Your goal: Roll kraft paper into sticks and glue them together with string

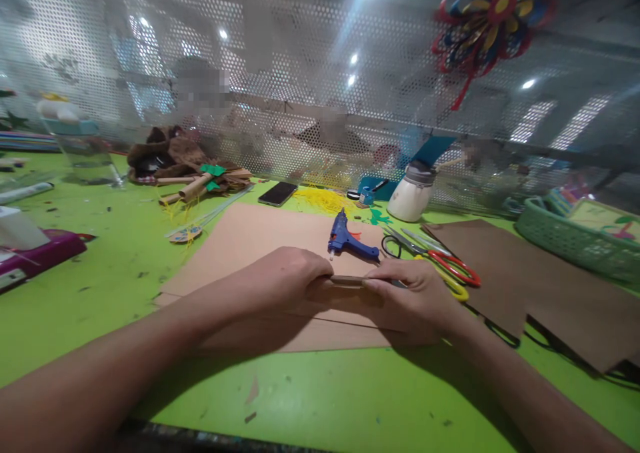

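Note:
Both my hands meet over a tan cardboard sheet point(240, 239) lying on the green table. My left hand point(285, 273) and my right hand point(410, 289) each pinch one end of a thin brown cardboard strip point(347, 281) held edge-on between them. Their fingers are curled closed on it. Just beyond the strip lies a blue glue gun point(347, 238) on the sheet. Several pairs of scissors point(435, 261), with red, yellow and black handles, lie right of the glue gun, close to my right hand.
A dark brown cardboard sheet point(525, 279) covers the right side. A green basket point(570, 239), a white jar point(413, 193), a phone point(277, 193), yellow shreds point(323, 201), rolled paper tubes point(195, 186) and a magenta tray point(40, 253) stand around. A perforated screen point(300, 93) closes the back.

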Tool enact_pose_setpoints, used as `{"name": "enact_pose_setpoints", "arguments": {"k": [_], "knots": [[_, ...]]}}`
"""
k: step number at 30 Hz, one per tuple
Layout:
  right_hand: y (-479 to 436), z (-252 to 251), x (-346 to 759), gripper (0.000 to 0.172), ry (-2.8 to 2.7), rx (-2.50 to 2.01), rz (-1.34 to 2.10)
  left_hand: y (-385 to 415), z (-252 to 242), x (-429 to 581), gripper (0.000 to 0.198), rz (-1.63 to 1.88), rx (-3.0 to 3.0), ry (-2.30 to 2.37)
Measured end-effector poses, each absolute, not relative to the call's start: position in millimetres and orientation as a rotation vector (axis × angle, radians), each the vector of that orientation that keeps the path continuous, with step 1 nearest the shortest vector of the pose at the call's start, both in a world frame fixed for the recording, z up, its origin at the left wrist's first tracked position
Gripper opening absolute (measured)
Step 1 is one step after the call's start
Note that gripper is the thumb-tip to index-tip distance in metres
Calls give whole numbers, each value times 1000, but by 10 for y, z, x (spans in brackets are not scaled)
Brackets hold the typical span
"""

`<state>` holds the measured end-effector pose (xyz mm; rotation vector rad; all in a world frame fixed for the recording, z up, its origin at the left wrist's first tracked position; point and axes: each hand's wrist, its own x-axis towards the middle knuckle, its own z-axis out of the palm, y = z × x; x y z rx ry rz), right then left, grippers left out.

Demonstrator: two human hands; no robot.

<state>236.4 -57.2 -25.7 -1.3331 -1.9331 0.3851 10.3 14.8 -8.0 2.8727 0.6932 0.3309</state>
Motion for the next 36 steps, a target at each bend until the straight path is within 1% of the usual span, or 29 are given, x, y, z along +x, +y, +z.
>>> {"name": "enact_pose_setpoints", "arguments": {"k": [3, 8, 11, 16, 21, 29, 36], "knots": [[-546, -300, 2376, 15, -1857, -1408, 586, 239, -14, 70, 15, 218, 2796, 717], [-522, -372, 2349, 22, -1673, -1416, 958, 307, 7, 49, 21, 157, 2673, 701], [-512, -406, 2339, 24, -1597, -1396, 1079, 332, -20, 52, 23, 90, 2596, 721], [-515, -421, 2373, 21, -1694, -1381, 1046, 365, -77, 36, 28, 60, 2489, 756], [-552, -352, 2367, 23, -1785, -1360, 1106, 354, -63, 42, 27, 81, 2479, 731], [-540, -317, 2303, 19, -1988, -1393, 788, 321, -15, 49, 25, 67, 2530, 667], [-524, -325, 2360, 17, -1978, -1396, 800, 370, -37, 26, 24, -38, 2345, 619]]}}
